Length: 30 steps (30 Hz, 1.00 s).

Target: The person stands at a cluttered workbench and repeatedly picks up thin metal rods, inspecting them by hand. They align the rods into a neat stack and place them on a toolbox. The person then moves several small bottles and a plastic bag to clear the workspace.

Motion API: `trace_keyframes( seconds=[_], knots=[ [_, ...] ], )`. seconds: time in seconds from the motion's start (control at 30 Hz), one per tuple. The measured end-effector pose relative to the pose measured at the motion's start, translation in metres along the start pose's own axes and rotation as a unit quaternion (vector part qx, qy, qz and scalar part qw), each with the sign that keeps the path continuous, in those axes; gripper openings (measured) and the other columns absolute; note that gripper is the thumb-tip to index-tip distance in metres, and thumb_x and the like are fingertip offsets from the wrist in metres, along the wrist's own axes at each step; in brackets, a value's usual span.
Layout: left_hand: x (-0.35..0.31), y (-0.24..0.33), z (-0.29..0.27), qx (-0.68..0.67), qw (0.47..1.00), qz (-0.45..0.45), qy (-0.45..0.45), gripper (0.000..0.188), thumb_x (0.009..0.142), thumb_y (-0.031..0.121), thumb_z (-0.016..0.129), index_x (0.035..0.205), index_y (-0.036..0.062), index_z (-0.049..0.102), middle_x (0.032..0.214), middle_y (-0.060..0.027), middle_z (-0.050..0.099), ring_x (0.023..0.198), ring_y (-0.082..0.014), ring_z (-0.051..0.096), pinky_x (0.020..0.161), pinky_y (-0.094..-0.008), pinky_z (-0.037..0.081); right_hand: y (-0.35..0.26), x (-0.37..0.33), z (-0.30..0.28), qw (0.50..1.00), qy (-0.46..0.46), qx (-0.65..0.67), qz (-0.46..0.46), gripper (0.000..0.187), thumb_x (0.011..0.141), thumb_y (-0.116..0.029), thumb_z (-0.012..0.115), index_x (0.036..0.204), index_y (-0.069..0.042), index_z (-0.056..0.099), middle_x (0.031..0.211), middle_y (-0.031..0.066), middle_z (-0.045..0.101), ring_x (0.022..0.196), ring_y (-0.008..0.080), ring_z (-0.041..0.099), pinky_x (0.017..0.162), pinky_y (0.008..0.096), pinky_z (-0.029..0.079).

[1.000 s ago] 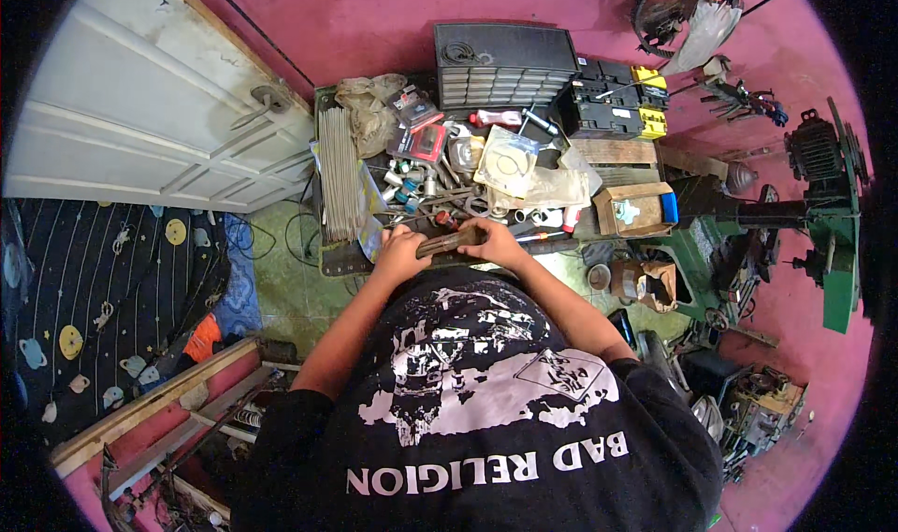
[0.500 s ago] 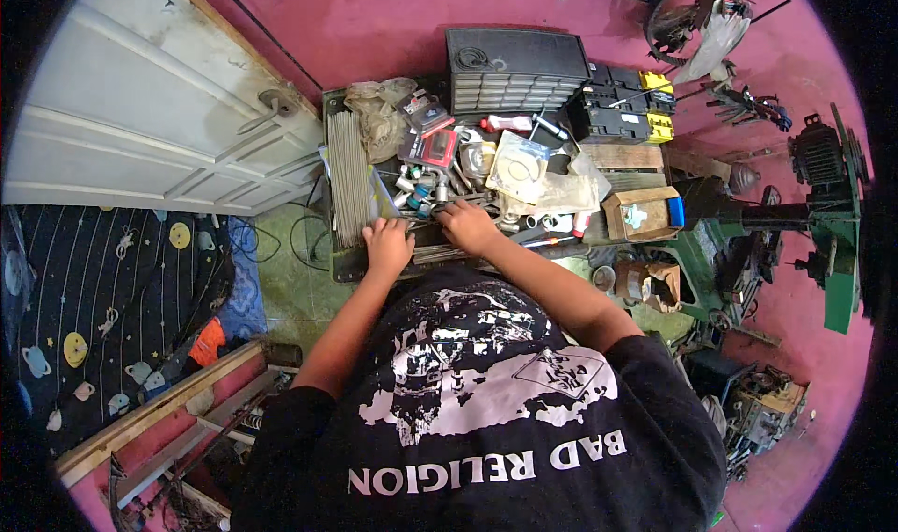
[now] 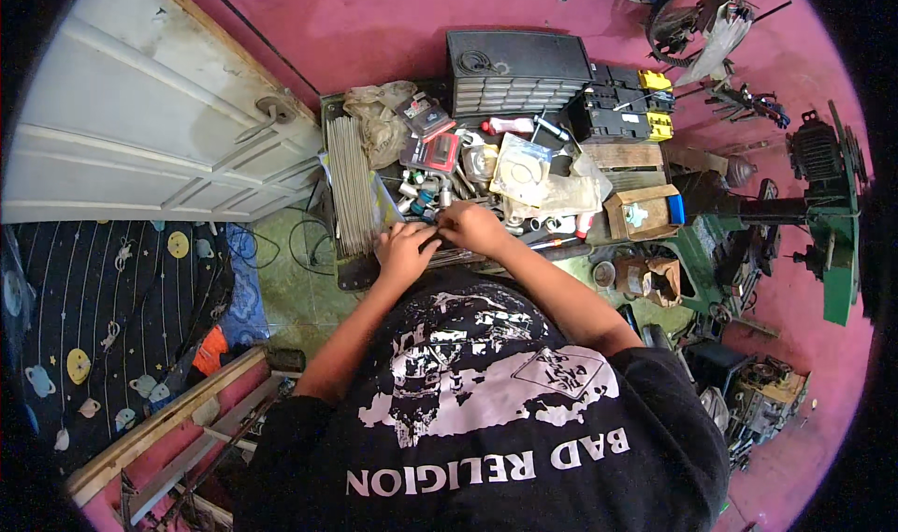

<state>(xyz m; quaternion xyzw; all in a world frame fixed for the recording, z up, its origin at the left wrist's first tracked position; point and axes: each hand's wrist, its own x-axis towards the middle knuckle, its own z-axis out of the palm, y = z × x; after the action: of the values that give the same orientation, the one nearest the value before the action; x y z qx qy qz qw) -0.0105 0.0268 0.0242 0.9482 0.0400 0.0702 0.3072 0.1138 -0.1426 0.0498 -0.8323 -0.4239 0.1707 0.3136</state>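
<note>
My left hand [image 3: 406,253] and my right hand [image 3: 471,227] meet at the near edge of the cluttered workbench. Their fingertips nearly touch, fingers bent inward and closed. Whatever is between them is too small or hidden to make out. Just beyond my fingers lies a heap of small metal pieces and teal-and-white fittings [image 3: 423,195]. To the left of my left hand runs a bundle of thin grey rods [image 3: 350,186]. Beneath my hands, more thin rods [image 3: 451,258] lie along the bench edge.
Behind the heap are red blister packs [image 3: 437,151], a clear bag [image 3: 522,169] and a black drawer cabinet [image 3: 516,59]. Black-and-yellow cases [image 3: 617,106] stand right of it. An open cardboard box [image 3: 644,214] sits at the bench's right end. A white door [image 3: 159,111] stands at left.
My left hand has moved right, in toward my right hand, and its fingers now come close to the right fingertips. My right hand has stayed nearly in place, fingers more drawn in.
</note>
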Motion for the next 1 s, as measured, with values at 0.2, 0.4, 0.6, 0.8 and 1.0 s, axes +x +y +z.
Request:
trace_keyframes(
  seconds=[0.2,0.4,0.6,0.8,1.0],
  knots=[
    [0.021,0.052,-0.048,-0.199,0.979,0.02,0.047,0.021,0.077,0.014,0.082,0.094,0.0049,0.075,0.091,-0.0059,0.072,0.09,-0.0251,0.063,0.082,-0.0385,0.047,-0.038,-0.025,-0.049,0.978,0.071,0.185,0.064,0.016,0.081,-0.016,0.079,0.087,-0.003,0.07,0.079,0.0092,0.067,0.069,0.0213,0.063,0.065,0.0351,0.05],
    [0.023,0.087,-0.068,-0.258,0.965,-0.031,0.031,0.017,0.08,0.003,0.077,0.096,-0.0012,0.072,0.088,-0.0104,0.069,0.083,-0.0218,0.066,0.077,-0.0331,0.051,-0.05,-0.039,-0.062,0.914,0.075,0.39,0.081,0.016,0.085,-0.013,0.079,0.086,-0.002,0.068,0.073,-0.0018,0.06,0.066,0.0069,0.048,0.061,0.026,0.042],
    [0.019,0.116,-0.049,-0.31,0.946,-0.074,0.053,0.011,0.085,0.003,0.073,0.094,-0.0027,0.071,0.085,-0.01,0.068,0.081,-0.02,0.065,0.075,-0.0314,0.05,-0.044,-0.053,-0.072,0.918,0.114,0.376,0.059,0.019,0.086,-0.008,0.078,0.082,-0.002,0.06,0.077,-0.0008,0.056,0.069,0.0065,0.047,0.061,0.0245,0.04],
    [0.013,0.13,-0.012,-0.426,0.892,-0.134,0.074,0.009,0.09,-0.001,0.066,0.097,-0.0046,0.071,0.089,-0.0065,0.068,0.083,-0.0156,0.063,0.079,-0.03,0.049,-0.03,-0.072,-0.07,0.801,0.087,0.589,0.057,0.013,0.092,-0.003,0.071,0.086,-0.003,0.059,0.084,0.0012,0.063,0.077,0.0083,0.059,0.07,0.025,0.05],
    [0.009,0.157,0.02,-0.599,0.769,-0.19,0.115,0.012,0.096,-0.003,0.058,0.1,-0.0059,0.069,0.096,-0.0056,0.068,0.084,-0.0133,0.062,0.08,-0.029,0.049,-0.017,-0.09,-0.066,0.735,0.112,0.667,0.045,0.008,0.096,-0.009,0.068,0.092,-0.005,0.062,0.091,0.0033,0.064,0.078,0.0102,0.061,0.068,0.0245,0.049]
  ],
)
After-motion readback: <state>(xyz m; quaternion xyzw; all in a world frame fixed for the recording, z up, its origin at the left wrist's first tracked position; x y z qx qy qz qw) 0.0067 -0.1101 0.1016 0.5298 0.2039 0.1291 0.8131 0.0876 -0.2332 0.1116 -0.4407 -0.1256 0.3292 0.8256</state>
